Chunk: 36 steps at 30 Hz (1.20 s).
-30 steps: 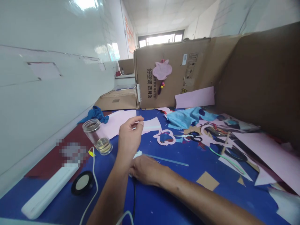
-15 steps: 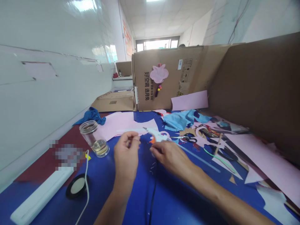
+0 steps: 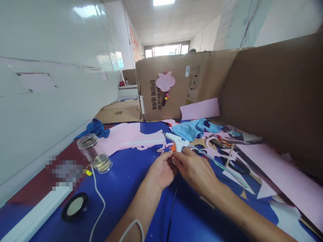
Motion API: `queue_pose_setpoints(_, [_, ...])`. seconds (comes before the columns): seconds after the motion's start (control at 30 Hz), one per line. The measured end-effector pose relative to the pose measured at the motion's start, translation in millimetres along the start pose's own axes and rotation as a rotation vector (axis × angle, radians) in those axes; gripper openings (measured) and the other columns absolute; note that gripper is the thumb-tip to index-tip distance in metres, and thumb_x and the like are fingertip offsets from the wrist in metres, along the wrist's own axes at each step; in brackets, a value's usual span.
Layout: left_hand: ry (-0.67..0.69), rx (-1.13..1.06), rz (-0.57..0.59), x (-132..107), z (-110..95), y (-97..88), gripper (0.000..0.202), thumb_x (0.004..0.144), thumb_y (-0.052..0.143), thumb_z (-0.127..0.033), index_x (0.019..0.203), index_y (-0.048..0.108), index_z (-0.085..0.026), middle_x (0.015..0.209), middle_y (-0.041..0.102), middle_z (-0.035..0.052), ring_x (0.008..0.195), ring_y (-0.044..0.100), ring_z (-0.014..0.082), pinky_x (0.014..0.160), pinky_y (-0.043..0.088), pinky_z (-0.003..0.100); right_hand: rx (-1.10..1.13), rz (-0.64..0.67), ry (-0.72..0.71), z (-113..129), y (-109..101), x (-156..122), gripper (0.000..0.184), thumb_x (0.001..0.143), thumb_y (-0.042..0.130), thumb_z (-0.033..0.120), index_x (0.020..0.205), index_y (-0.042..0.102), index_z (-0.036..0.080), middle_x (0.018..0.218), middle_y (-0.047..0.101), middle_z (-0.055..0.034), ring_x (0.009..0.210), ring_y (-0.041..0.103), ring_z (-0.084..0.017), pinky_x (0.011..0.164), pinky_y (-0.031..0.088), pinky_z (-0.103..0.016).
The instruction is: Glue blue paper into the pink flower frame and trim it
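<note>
A white hot glue gun (image 3: 178,143) with an orange trigger points up and to the left over the table. My right hand (image 3: 195,164) is closed around its handle. From the lower left my left hand (image 3: 163,171) meets it, fingers curled in at the handle and against my right fingers; the handle's lower part is hidden between both hands. A long translucent glue stick (image 3: 210,157) runs out of the gun's back end. The gun's black cord (image 3: 172,213) hangs below my hands.
Pink sheets (image 3: 126,134) lie behind my hands. A glass jar (image 3: 94,153), a white cable (image 3: 99,191) and a round black-rimmed disc (image 3: 74,206) are at left. Scissors, pink scraps and a light blue cloth (image 3: 189,129) fill the right. Cardboard (image 3: 151,64) walls off the back.
My left hand has moved right and joined my right hand at the glue gun's handle. The gun has shifted slightly right, and the camera view has turned a little.
</note>
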<state>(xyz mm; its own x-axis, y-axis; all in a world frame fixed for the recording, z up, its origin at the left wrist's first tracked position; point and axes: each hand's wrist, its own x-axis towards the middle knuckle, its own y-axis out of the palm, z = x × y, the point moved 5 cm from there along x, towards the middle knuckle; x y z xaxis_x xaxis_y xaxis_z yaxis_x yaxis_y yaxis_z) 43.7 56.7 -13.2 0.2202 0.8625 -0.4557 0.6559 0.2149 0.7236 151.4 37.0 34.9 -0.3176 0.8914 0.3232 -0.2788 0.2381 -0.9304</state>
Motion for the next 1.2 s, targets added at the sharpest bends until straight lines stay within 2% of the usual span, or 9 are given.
queue_pose_setpoints(0.23, [-0.036, -0.035, -0.049, 7, -5, 13.5, 0.016, 0.089, 0.058, -0.004, 0.079, 0.067, -0.011, 0.068, 0.068, 0.0052, 0.054, 0.061, 0.0113, 0.057, 0.054, 0.021, -0.126, -0.046, -0.145, 9, 10, -5, 0.036, 0.097, 0.056, 0.007, 0.128, 0.070, 0.021, 0.106, 0.065, -0.0112, 0.080, 0.066, -0.023, 0.060, 0.042, -0.030])
queue_pose_setpoints(0.37, [0.015, -0.043, -0.078, 11, -11, 12.5, 0.017, 0.090, 0.058, -0.001, 0.082, 0.069, -0.010, 0.071, 0.070, 0.0076, 0.059, 0.066, 0.0129, 0.058, 0.055, 0.021, 0.270, -0.116, -0.173, 1, 15, -10, 0.035, 0.101, 0.051, 0.012, 0.129, 0.069, 0.023, 0.115, 0.066, -0.0127, 0.093, 0.067, -0.025, 0.072, 0.051, -0.032])
queue_pose_setpoints(0.47, [0.048, -0.055, -0.068, 12, -14, 10.6, 0.016, 0.093, 0.058, -0.002, 0.088, 0.072, -0.008, 0.078, 0.074, 0.0099, 0.064, 0.069, 0.0134, 0.058, 0.055, 0.021, 0.801, -0.204, 0.044, -27, 22, -8, 0.022, 0.103, 0.058, 0.033, 0.117, 0.072, 0.024, 0.114, 0.071, -0.0091, 0.100, 0.067, -0.024, 0.081, 0.053, -0.033])
queue_pose_setpoints(0.63, [0.082, -0.086, 0.017, 13, 4, 16.5, 0.016, 0.088, 0.063, 0.001, 0.086, 0.075, -0.009, 0.080, 0.075, 0.0072, 0.068, 0.070, 0.0130, 0.068, 0.058, 0.023, 1.412, -0.141, 0.374, -49, 51, 1, 0.046, 0.092, 0.072, 0.057, 0.122, 0.072, 0.022, 0.109, 0.075, -0.0068, 0.095, 0.068, -0.023, 0.081, 0.054, -0.033])
queue_pose_setpoints(0.8, [0.081, -0.048, 0.106, 14, 36, 25.7, 0.018, 0.080, 0.069, 0.000, 0.088, 0.077, -0.013, 0.085, 0.077, 0.0054, 0.071, 0.069, 0.0138, 0.076, 0.058, 0.026, 1.583, -0.209, 0.471, -47, 54, -1, 0.040, 0.087, 0.078, 0.059, 0.089, 0.075, 0.019, 0.063, 0.061, 0.0030, 0.057, 0.050, -0.015, 0.053, 0.039, -0.026])
queue_pose_setpoints(0.93, [0.069, 0.133, 0.188, 11, 46, 21.9, 0.018, 0.074, 0.077, -0.013, 0.092, 0.076, -0.015, 0.091, 0.078, 0.0088, 0.079, 0.070, 0.0177, 0.072, 0.055, 0.027, 1.558, -0.239, 0.538, -57, 52, -3, 0.044, 0.081, 0.081, 0.060, 0.074, 0.069, 0.018, 0.055, 0.056, 0.0038, 0.050, 0.043, -0.013, 0.049, 0.034, -0.027])
queue_pose_setpoints(1.0, [0.059, 0.312, 0.108, 15, 38, 7.0, 0.018, 0.075, 0.080, -0.023, 0.090, 0.074, -0.016, 0.087, 0.076, 0.0087, 0.075, 0.069, 0.0177, 0.065, 0.051, 0.027, 1.546, -0.248, 0.574, -67, 50, -4, 0.045, 0.081, 0.081, 0.061, 0.075, 0.069, 0.018, 0.057, 0.060, 0.0024, 0.051, 0.047, -0.014, 0.050, 0.037, -0.027])
queue_pose_setpoints(1.1, [0.422, 0.590, -0.118, 23, -7, -20.9, 0.012, 0.077, 0.074, -0.021, 0.088, 0.071, -0.018, 0.083, 0.073, 0.0043, 0.070, 0.065, 0.0150, 0.066, 0.048, 0.025, 1.541, -0.206, 0.611, -82, 47, -9, 0.045, 0.080, 0.082, 0.060, 0.088, 0.072, 0.018, 0.066, 0.067, -0.0006, 0.059, 0.056, -0.017, 0.054, 0.043, -0.027])
queue_pose_setpoints(1.2, [0.857, 0.978, -0.170, 26, -47, -31.5, 0.011, 0.077, 0.071, -0.016, 0.087, 0.072, -0.021, 0.088, 0.073, 0.0034, 0.085, 0.067, 0.0187, 0.082, 0.050, 0.030, 1.477, -0.144, 0.627, -92, 45, -19, 0.045, 0.082, 0.081, 0.059, 0.094, 0.072, 0.017, 0.067, 0.067, -0.0015, 0.059, 0.056, -0.017, 0.053, 0.041, -0.026])
